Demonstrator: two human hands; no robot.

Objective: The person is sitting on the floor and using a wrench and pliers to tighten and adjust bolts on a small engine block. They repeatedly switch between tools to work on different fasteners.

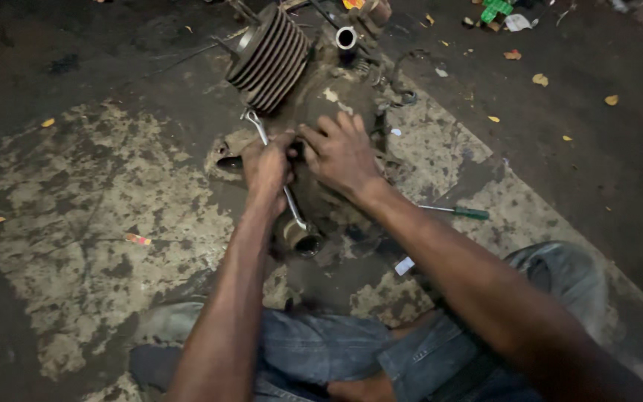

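A dirty small engine [314,89] with a finned cylinder [271,56] lies on the ground in front of me. My left hand [268,167] is closed around the shaft of a metal wrench [258,128]; its ring end sticks out above my fist and the other end shows below, near a round socket-like part [301,237]. My right hand [340,152] rests flat on the engine casing, fingers spread, right beside my left hand.
A green-handled screwdriver [461,212] lies on the ground to the right of my right forearm. The stained, oily floor [76,208] carries scattered yellow leaves and litter at the top right. My knees in jeans [560,275] frame the bottom.
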